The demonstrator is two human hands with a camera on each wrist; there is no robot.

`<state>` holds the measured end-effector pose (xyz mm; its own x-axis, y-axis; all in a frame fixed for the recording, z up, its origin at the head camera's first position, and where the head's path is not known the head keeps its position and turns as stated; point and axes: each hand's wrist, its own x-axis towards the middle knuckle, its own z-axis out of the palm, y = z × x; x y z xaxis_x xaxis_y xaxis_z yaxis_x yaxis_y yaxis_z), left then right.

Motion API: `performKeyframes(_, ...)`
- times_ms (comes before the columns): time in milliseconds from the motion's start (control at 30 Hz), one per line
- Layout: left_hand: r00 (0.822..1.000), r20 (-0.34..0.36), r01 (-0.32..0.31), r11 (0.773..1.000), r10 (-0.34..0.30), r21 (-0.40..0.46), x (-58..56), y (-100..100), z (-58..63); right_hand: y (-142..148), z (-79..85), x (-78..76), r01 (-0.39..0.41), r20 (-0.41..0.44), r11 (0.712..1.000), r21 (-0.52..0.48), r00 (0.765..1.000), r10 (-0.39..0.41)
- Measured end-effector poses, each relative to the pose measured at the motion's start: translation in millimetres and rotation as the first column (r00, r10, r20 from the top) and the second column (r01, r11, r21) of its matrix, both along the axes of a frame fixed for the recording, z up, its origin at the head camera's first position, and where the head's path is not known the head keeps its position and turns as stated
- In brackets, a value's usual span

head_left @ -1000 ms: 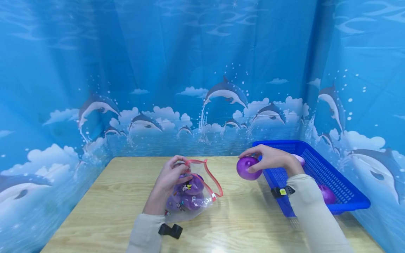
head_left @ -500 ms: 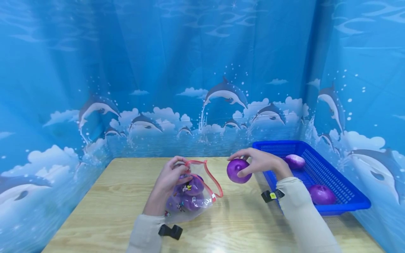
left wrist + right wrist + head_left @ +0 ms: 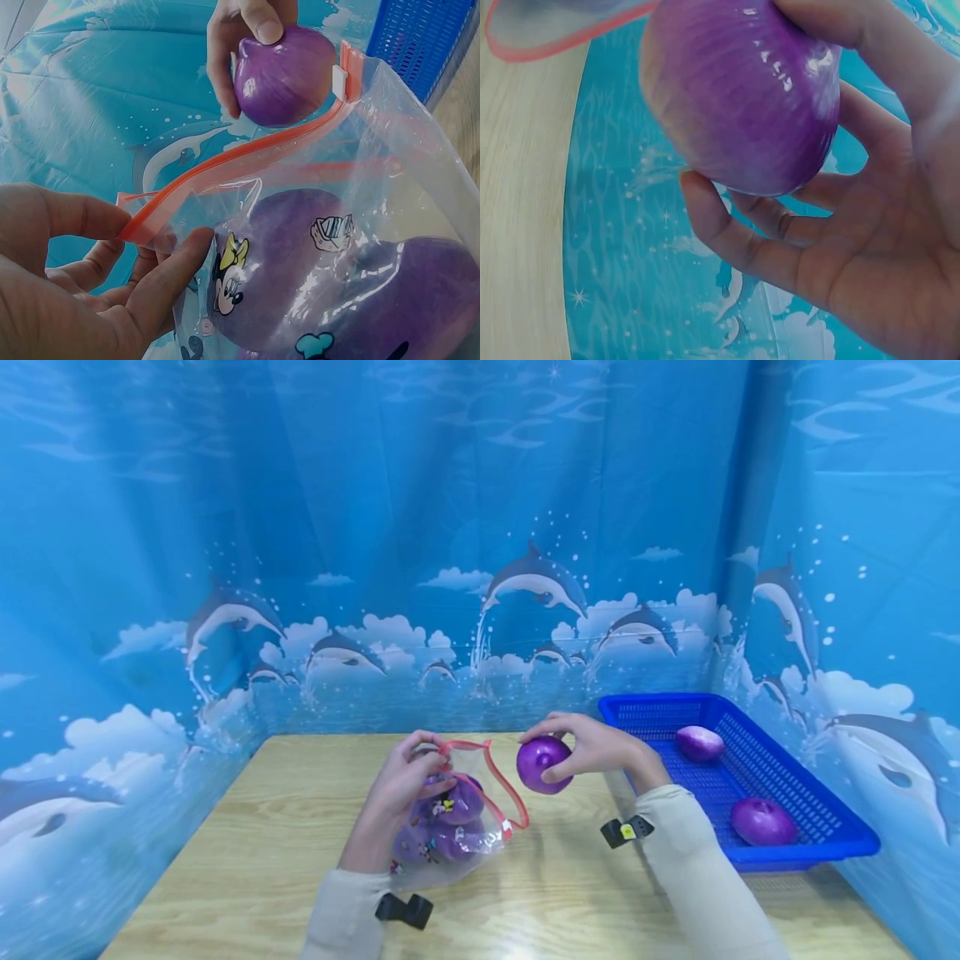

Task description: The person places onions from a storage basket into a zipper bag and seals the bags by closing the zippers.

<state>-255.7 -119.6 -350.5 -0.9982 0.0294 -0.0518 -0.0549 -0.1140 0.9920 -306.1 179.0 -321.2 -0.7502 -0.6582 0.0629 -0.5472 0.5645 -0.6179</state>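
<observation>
My left hand (image 3: 405, 785) pinches the upper left edge of a clear zip bag (image 3: 292, 277) printed with cartoon figures. The bag's red-orange rim (image 3: 510, 789) gapes toward the right, with a white slider at its corner. Several purple onions (image 3: 277, 262) lie inside, seen through the plastic. Just right of the bag's mouth, my right hand (image 3: 596, 747) grips another purple onion (image 3: 742, 97) between thumb and fingers, above the table. In the left wrist view this onion hangs right behind the bag's rim, pointed end toward the thumb.
A blue plastic basket (image 3: 847, 843) stands at the table's right side. In it lie two onions, one pale-ended onion (image 3: 700, 743) farther back and one purple onion (image 3: 763, 822) nearer. Behind the wooden table (image 3: 285, 827) hangs a blue dolphin-print curtain (image 3: 420, 527).
My right hand has carried the onion leftward from beside the basket to close by the bag's opening. The left hand and the bag have stayed in place.
</observation>
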Motion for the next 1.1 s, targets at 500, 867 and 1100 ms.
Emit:
performKeyframes(500,1.000,0.005,0.006,1.000,-0.006,0.000,0.1,0,-0.6,-26,-11.4,7.7,-0.036,0.007,0.993,-0.109,0.999,0.037)
performKeyframes(867,1.000,0.002,0.009,1.000,-0.008,-0.029,-0.2,2,-0.7,-42,-22.1,21.5,0.031,-0.023,0.987,-0.159,0.999,-0.035)
performKeyframes(1100,1.000,0.007,0.005,0.999,-0.005,-0.036,-0.6,3,-0.7,-53,-32.0,28.8,0.089,-0.079,0.975,-0.203,0.991,-0.107)
